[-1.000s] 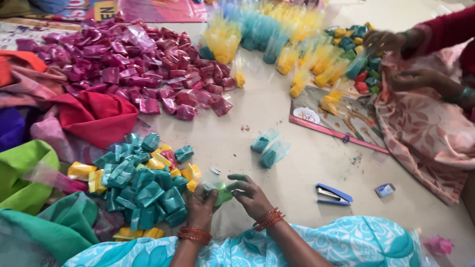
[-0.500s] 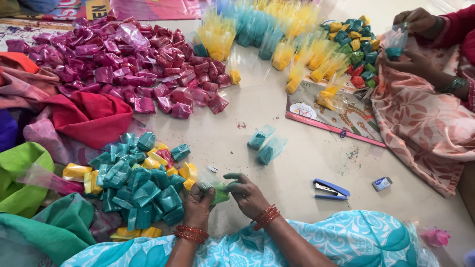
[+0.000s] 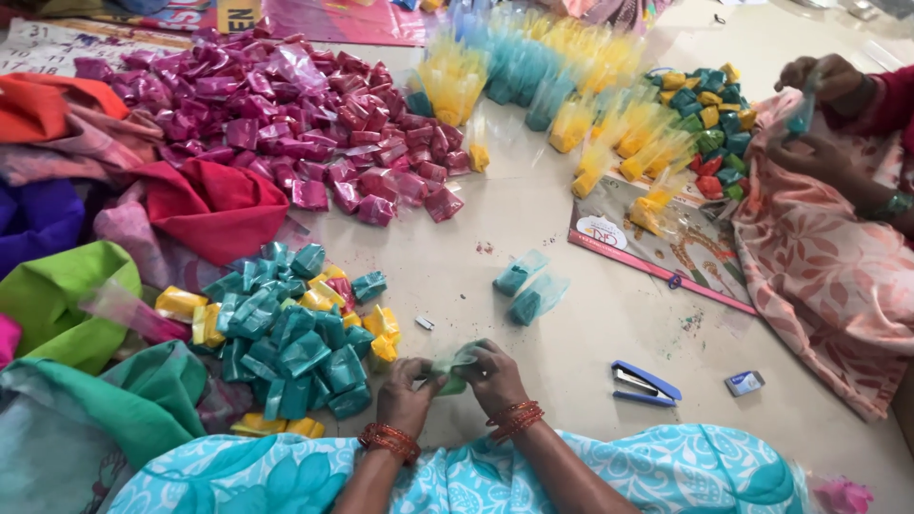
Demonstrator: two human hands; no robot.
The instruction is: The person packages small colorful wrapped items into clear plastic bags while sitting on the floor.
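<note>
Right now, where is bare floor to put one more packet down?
Bare floor lies between the two loose teal packets and the blue stapler. Another patch sits below the magenta heap. The teal pile by the left hand is crowded.

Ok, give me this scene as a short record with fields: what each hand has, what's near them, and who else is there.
left hand: pinching the green packet
right hand: gripping the same packet from its other side
left of hands: heap of teal and yellow packets
right of hands: blue stapler, small staple box
ahead: two teal packets lying apart on the floor
far left: magenta packets, folded cloths
other person: hands at upper right holding a teal packet
</note>
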